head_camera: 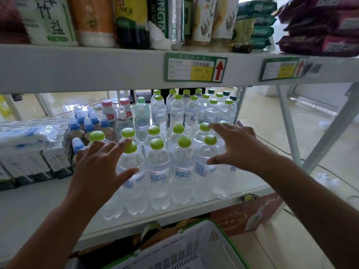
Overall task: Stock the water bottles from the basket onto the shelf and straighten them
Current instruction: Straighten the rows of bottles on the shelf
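Several clear water bottles [158, 171] with green caps stand upright in rows on the white shelf [38, 206]. My left hand [99, 166] is spread against the left side of the front row, thumb on a bottle's body, fingers by its cap. My right hand [239, 146] is spread on the right side of the group, fingers over the caps, thumb touching a front bottle. Neither hand grips a bottle. The white basket [186, 247] with a green rim sits below the shelf; the part in view holds no bottles.
Blue-capped bottles [85, 125] and pink-capped bottles [108, 111] stand left of the water. Wrapped white packs [29, 148] fill the shelf's left end. The upper shelf [116, 66] hangs close above, loaded with goods. A shelf post [330, 133] slants at the right.
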A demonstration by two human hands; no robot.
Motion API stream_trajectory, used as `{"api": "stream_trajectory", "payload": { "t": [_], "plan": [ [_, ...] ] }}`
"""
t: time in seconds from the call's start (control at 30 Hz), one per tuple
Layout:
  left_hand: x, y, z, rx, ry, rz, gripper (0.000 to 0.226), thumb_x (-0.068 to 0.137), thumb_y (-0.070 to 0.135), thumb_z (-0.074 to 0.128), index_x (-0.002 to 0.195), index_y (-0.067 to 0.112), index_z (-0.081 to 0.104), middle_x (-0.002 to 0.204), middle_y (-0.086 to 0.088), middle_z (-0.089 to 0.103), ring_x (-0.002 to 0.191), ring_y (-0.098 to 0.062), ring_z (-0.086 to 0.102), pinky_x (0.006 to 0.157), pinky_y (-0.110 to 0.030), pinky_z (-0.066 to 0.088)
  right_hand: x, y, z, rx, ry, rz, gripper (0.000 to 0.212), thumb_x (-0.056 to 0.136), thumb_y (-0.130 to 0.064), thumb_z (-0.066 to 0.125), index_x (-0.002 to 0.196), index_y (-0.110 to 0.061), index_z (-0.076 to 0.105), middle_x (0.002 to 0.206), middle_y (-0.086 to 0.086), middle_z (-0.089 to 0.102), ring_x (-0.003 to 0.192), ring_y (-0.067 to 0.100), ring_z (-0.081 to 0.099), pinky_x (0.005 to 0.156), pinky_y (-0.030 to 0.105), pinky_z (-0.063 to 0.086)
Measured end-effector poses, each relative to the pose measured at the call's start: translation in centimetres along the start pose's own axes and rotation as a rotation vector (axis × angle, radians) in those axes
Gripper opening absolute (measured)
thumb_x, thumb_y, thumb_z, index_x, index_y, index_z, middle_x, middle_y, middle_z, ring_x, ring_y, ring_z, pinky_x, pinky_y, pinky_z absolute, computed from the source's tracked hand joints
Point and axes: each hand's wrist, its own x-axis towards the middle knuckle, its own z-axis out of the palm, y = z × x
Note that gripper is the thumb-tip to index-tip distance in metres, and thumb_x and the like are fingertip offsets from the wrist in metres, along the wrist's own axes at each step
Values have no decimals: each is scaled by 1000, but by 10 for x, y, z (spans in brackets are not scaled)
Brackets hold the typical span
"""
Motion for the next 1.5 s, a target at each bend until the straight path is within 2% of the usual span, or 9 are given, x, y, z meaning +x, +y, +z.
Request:
{"api": "stream_trajectory", "payload": {
  "t": [0.27, 0.37, 0.5, 0.73, 0.87, 1.0, 1.17, 1.37, 1.5],
  "plan": [
    [0, 0, 3, 15, 23, 2, 70, 66, 57, 75, 124, 20, 58, 102, -2, 70, 99, -31, 60, 80, -46, 41, -8, 43, 6, 87, -12, 102, 77, 63, -23, 86, 131, -25, 50, 126, 1, 61, 106, 20, 63, 87, 34, 52],
    [-1, 1, 1, 22, 21, -7, 73, 64, 62, 60, 124, 21, 58, 102, 0, 69, 99, -30, 59, 80, -45, 40, -4, 46, 7, 106, 12, 97, 75, 62, -21, 88, 128, -20, 52, 121, 3, 62, 103, 22, 63, 86, 37, 53],
    [0, 2, 2, -6, 24, -10, 73, 65, 60, 71, 125, 19, 59, 104, -3, 69, 102, -31, 56, 81, -46, 41, -3, 45, 12, 116, 17, 84, 76, 63, -25, 87, 130, -17, 51, 122, 5, 61, 99, 21, 62, 84, 33, 53],
    [-1, -9, -3, -341, 192, -186, 70, 62, 28, 87, 122, 7, 55, 117, -17, 57, 107, -28, 47, 91, -36, 34, -10, 45, 13, 98, -16, 130, 78, 69, -29, 83, 134, -17, 43, 133, 7, 54, 113, 24, 58, 83, 30, 48],
    [-6, -19, -8, -582, 9, -526, 86, 61, 28, 87, 132, 14, 40, 127, -15, 48, 106, -25, 52, 84, -34, 44, -19, 27, 21, 92, -56, 268, 96, 71, -41, 78, 147, -22, 22, 152, 7, 32, 136, 28, 36, 107, 45, 34],
    [-12, -16, -10, -724, -106, -756, 83, 67, 29, 84, 134, 15, 37, 124, -7, 52, 106, -22, 53, 83, -28, 40, -20, -9, 21, 155, 51, 341, 95, 69, -29, 77, 146, -22, 21, 147, 13, 29, 135, 34, 31, 108, 48, 30],
    [-13, -15, -14, -641, -99, -660, 40, 76, 31, 77, 109, 18, 60, 96, 5, 61, 90, -15, 58, 65, -23, 36, 1, -79, 4, 357, 356, 48, 66, 74, -23, 74, 134, -19, 45, 132, 5, 48, 123, 26, 47, 104, 45, 32],
    [-15, -18, -13, -676, -52, -629, 28, 76, 24, 76, 100, 23, 61, 89, 7, 64, 81, -10, 59, 57, -2, 37, 27, -165, 32, 361, 9, -170, 78, 83, -50, 62, 146, -31, 21, 145, -4, 46, 135, 19, 38, 109, 42, 22],
    [-16, -19, -4, -710, -55, -673, 38, 76, 26, 74, 111, 20, 59, 103, -3, 63, 93, -17, 60, 71, -20, 41, 33, -181, 52, 226, 105, -133, 67, 82, -47, 65, 140, -27, 39, 141, -7, 51, 134, 14, 43, 115, 45, 5]
  ]
}}
